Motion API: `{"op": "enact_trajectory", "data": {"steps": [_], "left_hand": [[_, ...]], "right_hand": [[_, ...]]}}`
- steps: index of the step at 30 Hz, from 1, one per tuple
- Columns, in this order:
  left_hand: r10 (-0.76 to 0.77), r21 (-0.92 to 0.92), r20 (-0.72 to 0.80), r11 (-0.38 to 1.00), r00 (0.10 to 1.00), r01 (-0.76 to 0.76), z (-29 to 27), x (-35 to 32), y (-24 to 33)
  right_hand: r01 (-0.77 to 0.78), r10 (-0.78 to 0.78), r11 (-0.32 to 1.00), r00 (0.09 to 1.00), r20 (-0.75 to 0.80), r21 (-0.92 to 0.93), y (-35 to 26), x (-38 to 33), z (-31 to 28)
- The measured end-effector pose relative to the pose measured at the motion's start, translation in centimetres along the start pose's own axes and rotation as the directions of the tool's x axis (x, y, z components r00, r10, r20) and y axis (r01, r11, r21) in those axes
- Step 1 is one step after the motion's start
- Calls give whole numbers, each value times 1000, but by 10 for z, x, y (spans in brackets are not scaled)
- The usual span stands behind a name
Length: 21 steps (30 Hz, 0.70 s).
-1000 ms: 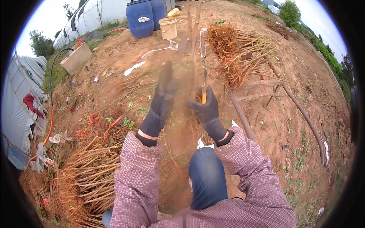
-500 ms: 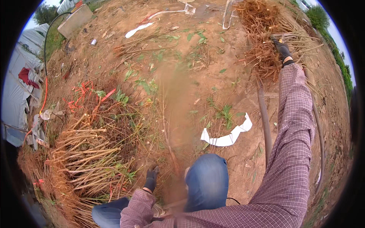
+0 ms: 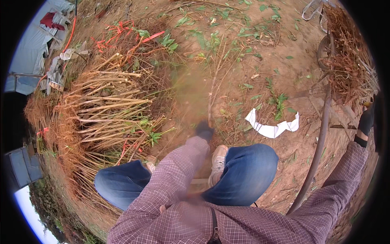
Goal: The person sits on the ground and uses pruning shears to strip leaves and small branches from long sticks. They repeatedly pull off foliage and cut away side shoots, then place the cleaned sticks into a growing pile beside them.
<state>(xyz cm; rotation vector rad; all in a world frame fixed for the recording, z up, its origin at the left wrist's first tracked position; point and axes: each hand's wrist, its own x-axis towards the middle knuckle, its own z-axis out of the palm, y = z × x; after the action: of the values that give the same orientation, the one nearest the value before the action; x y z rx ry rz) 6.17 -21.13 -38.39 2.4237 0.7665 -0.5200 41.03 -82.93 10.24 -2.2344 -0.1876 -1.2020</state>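
Observation:
My left hand (image 3: pixel 204 131), in a dark glove, is low in front of my knees and closed around the base of a thin bare sapling (image 3: pixel 213 87). The sapling runs away from me over the red soil, blurred by motion. My right arm in its checked sleeve stretches far to the right. My right hand (image 3: pixel 365 122), also in a dark glove, sits at the picture's rim beside a heap of brown roots (image 3: pixel 348 53). A small orange bit (image 3: pixel 367 104) shows at its fingertips; the grip itself is too small to make out.
A big pile of cut saplings with reddish roots (image 3: pixel 107 110) lies to my left, with red ties (image 3: pixel 122 32) beyond it. A torn white strip (image 3: pixel 273 129) lies ahead of my right knee. A long dark pole (image 3: pixel 320 146) and a wooden frame (image 3: pixel 339 116) are on the right.
The view has tilted further down toward my knees. My left hand has moved forward along the ground with the sapling. My right arm stays stretched out to the right.

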Motion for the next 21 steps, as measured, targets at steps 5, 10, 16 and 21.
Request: {"op": "enact_trajectory", "data": {"steps": [5, 10, 16, 21], "left_hand": [[-112, -660, 94, 737, 989, 146, -109, -31, 34], [144, -773, -130, 605, 981, -192, -162, -71, -19], [466, -969, 41, 233, 884, -78, -287, -137, -5], [631, -963, -117, 116, 767, -243, -357, -178, 14]], "right_hand": [[-467, 242, 757, 850, 467, 457, -219, -124, 61], [-941, 361, 319, 232, 903, 115, -338, -249, 94], [-930, 140, 368, 32, 990, -22, -373, -262, 83], [-901, -261, 407, 41, 964, 149, -485, -233, 44]]}}
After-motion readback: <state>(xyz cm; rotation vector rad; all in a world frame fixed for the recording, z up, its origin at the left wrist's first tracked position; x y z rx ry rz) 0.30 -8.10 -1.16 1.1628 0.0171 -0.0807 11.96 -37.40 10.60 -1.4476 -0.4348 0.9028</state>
